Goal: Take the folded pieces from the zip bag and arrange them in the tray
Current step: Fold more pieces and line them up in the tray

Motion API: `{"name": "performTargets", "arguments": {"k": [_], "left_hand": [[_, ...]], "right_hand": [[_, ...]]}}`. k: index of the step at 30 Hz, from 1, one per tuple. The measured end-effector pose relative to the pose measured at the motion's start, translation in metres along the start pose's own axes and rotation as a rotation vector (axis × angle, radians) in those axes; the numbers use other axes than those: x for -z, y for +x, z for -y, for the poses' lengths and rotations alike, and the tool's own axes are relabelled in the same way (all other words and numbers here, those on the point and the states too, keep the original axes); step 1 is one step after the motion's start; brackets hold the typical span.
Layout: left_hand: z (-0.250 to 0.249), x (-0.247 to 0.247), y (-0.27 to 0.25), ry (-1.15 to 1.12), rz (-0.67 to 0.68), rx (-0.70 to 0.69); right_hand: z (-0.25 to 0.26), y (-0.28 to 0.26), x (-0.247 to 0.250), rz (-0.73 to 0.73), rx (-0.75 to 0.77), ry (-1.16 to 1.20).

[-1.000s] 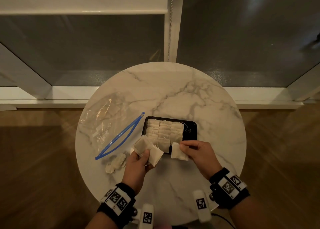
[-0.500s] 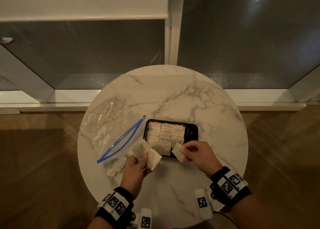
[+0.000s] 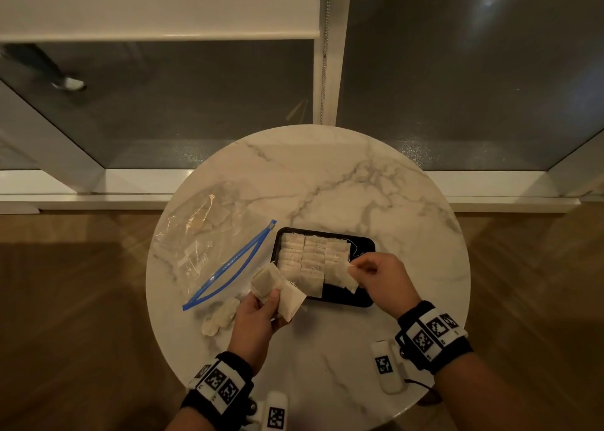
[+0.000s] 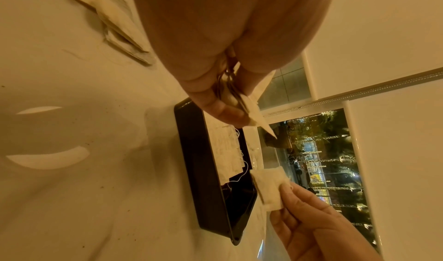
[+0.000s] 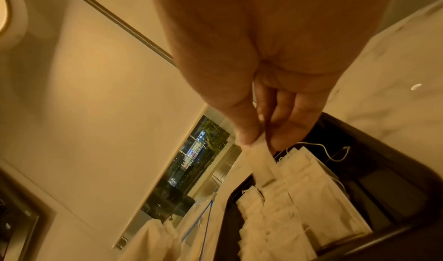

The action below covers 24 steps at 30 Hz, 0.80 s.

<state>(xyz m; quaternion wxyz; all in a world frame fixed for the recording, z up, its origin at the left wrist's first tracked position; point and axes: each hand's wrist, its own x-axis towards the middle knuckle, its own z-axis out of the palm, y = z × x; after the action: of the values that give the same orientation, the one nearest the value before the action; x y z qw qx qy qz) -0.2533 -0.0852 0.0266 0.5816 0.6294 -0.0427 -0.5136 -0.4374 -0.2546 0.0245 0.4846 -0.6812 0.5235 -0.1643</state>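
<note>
A black tray (image 3: 366,243) sits on the round marble table (image 3: 327,182), holding rows of folded white pieces (image 3: 310,254) on its left and middle. My right hand (image 3: 354,269) pinches one folded piece (image 3: 344,276) by its corner, low over the tray's near right part. The right wrist view shows that piece (image 5: 261,162) hanging from thumb and fingers onto the rows (image 5: 311,198). My left hand (image 3: 266,300) grips a few folded pieces (image 3: 277,288), fanned out, at the tray's near left corner. The clear zip bag (image 3: 202,234), with a blue zip, lies open to the left.
Loose crumpled pieces (image 3: 220,316) lie on the table left of my left hand. The tray's right end (image 5: 374,185) holds only a loose white thread. Windows and a sill stand behind the table, wooden floor around it.
My right hand has carried its folded piece from in front of the tray up and over the tray's near right part. The left hand has stayed where it was with its pieces.
</note>
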Motion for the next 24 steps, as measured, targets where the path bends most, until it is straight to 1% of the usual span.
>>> {"name": "performTargets", "arguments": {"k": [5,7,10,15,21,24], "left_hand": [[0.002,0.001,0.004,-0.01,-0.009,0.006],[0.004,0.002,0.007,-0.012,-0.015,0.009],[0.008,0.004,0.011,-0.018,-0.025,0.02],[0.009,0.002,0.019,0.008,-0.009,0.038],[0.015,0.004,0.027,0.051,-0.017,0.087],[0.015,0.005,0.029,0.056,-0.022,0.1]], "right_hand": [[-0.002,0.005,-0.002,0.001,0.035,-0.069],[-0.002,0.007,-0.003,0.008,0.024,-0.085],[-0.004,0.01,-0.004,0.004,-0.008,-0.08],[-0.001,0.011,-0.002,-0.01,-0.017,-0.028],[0.003,0.017,0.001,0.04,-0.004,-0.005],[0.01,0.021,0.004,0.099,-0.011,-0.074]]}}
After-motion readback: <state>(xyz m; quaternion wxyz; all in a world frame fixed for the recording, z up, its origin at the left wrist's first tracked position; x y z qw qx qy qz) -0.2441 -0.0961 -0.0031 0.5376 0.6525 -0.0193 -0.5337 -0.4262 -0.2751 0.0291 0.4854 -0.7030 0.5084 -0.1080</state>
